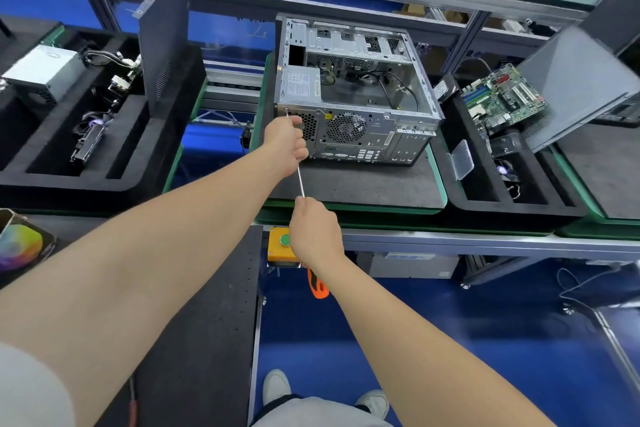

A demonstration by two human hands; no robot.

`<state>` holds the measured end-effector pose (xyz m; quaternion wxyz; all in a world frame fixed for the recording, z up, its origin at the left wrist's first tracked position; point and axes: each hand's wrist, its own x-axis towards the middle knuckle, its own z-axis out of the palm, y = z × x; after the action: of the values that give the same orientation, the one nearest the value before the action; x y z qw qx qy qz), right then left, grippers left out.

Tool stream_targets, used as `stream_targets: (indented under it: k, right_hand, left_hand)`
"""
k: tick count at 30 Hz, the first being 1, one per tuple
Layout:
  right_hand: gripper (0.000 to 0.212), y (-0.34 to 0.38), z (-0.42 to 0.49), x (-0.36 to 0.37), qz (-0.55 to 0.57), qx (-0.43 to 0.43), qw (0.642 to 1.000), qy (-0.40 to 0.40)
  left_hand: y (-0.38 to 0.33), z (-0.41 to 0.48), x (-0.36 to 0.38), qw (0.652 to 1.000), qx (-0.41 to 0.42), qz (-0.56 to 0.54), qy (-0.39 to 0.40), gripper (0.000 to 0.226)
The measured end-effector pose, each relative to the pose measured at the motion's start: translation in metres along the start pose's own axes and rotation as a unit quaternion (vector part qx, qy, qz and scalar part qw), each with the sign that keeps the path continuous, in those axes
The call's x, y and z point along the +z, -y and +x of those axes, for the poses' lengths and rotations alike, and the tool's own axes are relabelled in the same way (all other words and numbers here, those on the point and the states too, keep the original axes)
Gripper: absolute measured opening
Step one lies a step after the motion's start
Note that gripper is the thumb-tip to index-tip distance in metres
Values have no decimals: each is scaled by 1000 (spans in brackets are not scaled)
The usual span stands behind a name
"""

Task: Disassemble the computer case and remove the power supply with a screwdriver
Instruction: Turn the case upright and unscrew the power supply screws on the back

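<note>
Head view: 1 case [356, 94] is lying on its side with the open side facing up, sitting on 1 dark mat [363, 184]. 2 power units are showing: the PSU [301, 85] is sitting inside the case at its near-left corner, against the rear panel, and a loose PSU [45, 74] is resting in the left tray [69, 184]. 1 screwdriver [300, 180] is running from below the bench edge up to the rear panel's top-left corner, with its tip meeting a screw [286, 110] there. 2 hands are working it. The left hand [285, 146] is curling its fingers round the shaft close to the tip; the right hand [315, 236] is wrapping closed round the handle, with the orange butt sticking out beneath the wrist. 2 foam trays are flanking the mat. The left tray is standing apart across a gap, and the right tray [519, 211] is sitting just beside the mat's right edge, carrying 1 motherboard [502, 97]. 2 panels are showing: one [166, 42] is standing upright in the left tray, one [581, 80] is leaning at far right. The case is sitting near the mat's left edge, leaving a bare strip of mat between its rear panel and the near edge; the shaft is crossing over that strip. 1 yellow button box [278, 248] is hanging under the bench rail, just left of the right hand.
</note>
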<state>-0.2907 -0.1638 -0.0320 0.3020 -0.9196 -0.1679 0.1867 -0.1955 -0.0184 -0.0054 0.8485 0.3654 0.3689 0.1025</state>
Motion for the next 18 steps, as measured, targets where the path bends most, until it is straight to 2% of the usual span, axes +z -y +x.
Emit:
stream_targets:
  k: [2,4,7,9,11,12,13,15,16,18]
  right_hand:
    - [25,6,-1,-6,131,25,989,69]
    - [25,7,-2,-10,308,73,938,139]
    - [39,-4,-7,-8,538,112,792,264]
    - [43,-13,-12,-3,656,108,673,323]
    - [42,-18,-17,3,733,115,558,371]
    - [42,-17,-19,3,755,114,514,392]
    - [42,-15,-20,2,761,104,499,401]
    - [44,-11,-18,0,749,90,519,402]
    - [45,-8,-17,0,734,99,543,395]
    - [49,0,-19,-1,672,126,644,345]
  left_hand:
    - [-2,2,0,1000,3,-10,1,28]
    - [-5,5,-2,1000,-5,-22,11,27]
    - [-10,7,-5,999,-18,-22,22,25]
    - [-12,6,-6,999,-26,-30,27,26]
    - [-13,4,-5,999,-29,-32,26,25]
    - [-14,3,-4,999,-29,-35,28,25]
    - [-14,2,-4,998,-30,-39,30,25]
    - [-15,2,-6,998,-37,-41,36,25]
    - [-16,2,-7,998,-38,-35,37,25]
    - [-17,2,-9,999,-31,-17,38,26]
